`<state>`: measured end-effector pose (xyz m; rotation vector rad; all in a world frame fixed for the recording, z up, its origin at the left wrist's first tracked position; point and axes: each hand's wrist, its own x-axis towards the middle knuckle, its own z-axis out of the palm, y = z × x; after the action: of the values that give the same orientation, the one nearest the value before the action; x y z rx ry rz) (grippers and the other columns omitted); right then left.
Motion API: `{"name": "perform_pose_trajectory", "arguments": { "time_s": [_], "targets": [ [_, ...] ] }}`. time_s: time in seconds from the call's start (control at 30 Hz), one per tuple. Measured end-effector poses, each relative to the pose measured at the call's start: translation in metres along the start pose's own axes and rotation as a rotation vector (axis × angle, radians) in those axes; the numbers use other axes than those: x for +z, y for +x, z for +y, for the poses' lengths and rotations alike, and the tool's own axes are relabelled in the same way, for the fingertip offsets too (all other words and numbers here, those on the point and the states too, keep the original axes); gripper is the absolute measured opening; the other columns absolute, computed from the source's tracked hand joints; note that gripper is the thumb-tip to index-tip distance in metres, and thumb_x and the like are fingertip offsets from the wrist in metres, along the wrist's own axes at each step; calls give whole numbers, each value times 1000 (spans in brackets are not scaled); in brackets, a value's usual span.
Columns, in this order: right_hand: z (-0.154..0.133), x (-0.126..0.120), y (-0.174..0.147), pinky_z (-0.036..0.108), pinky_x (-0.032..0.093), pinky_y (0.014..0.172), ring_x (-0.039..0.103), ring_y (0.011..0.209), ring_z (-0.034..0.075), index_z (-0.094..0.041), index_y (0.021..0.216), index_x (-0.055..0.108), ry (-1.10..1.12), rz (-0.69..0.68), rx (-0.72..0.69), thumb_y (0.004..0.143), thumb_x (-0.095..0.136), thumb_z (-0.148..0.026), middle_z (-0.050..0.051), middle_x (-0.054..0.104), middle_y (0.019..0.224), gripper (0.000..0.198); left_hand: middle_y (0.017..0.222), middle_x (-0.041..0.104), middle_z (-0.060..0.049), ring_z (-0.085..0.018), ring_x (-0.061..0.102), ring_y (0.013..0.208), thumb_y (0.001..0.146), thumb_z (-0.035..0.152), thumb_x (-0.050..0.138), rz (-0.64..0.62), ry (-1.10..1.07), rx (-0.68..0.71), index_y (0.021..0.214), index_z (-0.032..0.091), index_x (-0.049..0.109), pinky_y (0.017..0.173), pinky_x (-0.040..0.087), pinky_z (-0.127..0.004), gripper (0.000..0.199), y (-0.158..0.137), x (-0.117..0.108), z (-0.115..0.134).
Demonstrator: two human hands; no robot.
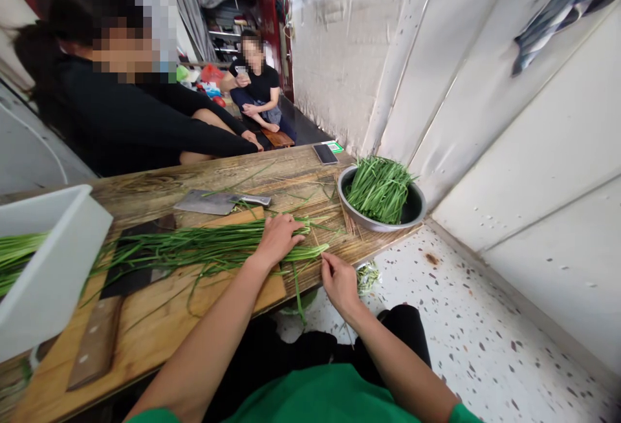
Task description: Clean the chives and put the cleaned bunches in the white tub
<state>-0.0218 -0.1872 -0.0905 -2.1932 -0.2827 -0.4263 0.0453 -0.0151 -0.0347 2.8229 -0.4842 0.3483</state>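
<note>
A long bunch of green chives (194, 245) lies across a wooden cutting board (194, 293), its pale stem ends toward the right. My left hand (278, 240) is closed over the bunch near those ends, pressing some stems together. My right hand (341, 282) is pinched at the tips of a few stems that stick out. What looks like a thin skewer (348, 334) runs from that hand, mostly hidden by the palm. Under the leaves at the left lies a dark-bladed cleaver with a wooden handle (97, 339).
A second cleaver (213, 202) lies behind the board. At the right end of the table stand a metal bowl (418, 206) of chives, several loose skewers (350, 216) and a phone (325, 154). A white bin (58, 255) is at left. Two people sit beyond the table.
</note>
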Motion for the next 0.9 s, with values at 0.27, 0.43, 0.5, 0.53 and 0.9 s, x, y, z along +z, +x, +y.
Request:
{"name": "perform_pose_trajectory", "arguments": {
  "time_s": [0.27, 0.43, 0.5, 0.53, 0.9],
  "targets": [
    [1, 0, 2, 26, 48, 70, 64, 76, 17, -19, 94, 63, -13, -14, -2, 81, 40, -19, 4, 67, 88, 27, 87, 56, -4, -22, 44, 88, 75, 36, 55, -20, 3, 11, 90, 27, 65, 75, 26, -36, 20, -2, 3, -1],
    [1, -1, 2, 24, 47, 70, 63, 75, 17, -19, 94, 63, -22, -28, 7, 80, 40, -19, 4, 68, 86, 27, 92, 55, -5, -24, 42, 93, 71, 34, 59, -61, 37, 21, 88, 26, 64, 76, 27, -37, 19, -3, 5, -1],
    [1, -1, 1, 25, 47, 70, 63, 76, 17, -19, 94, 63, -19, -33, 13, 80, 40, -20, 4, 68, 86, 27, 94, 56, -6, -24, 42, 94, 72, 32, 58, -39, 45, -11, 91, 24, 61, 78, 27, -37, 21, -3, 4, 0],
    [1, -1, 1, 25, 47, 70, 63, 75, 17, -19, 94, 63, -17, -34, 15, 80, 40, -20, 4, 68, 86, 27, 96, 56, -6, -24, 43, 94, 72, 31, 58, -25, 39, -21, 94, 23, 59, 78, 28, -37, 24, -2, 3, 0],
    [1, -1, 2, 23, 46, 69, 63, 73, 16, -19, 94, 63, -21, -48, 30, 81, 40, -19, 4, 68, 84, 27, 85, 58, -3, -20, 50, 86, 70, 28, 56, -13, -183, -1, 70, 20, 60, 75, 34, -32, 10, -2, -9, -13]
  ]
}}
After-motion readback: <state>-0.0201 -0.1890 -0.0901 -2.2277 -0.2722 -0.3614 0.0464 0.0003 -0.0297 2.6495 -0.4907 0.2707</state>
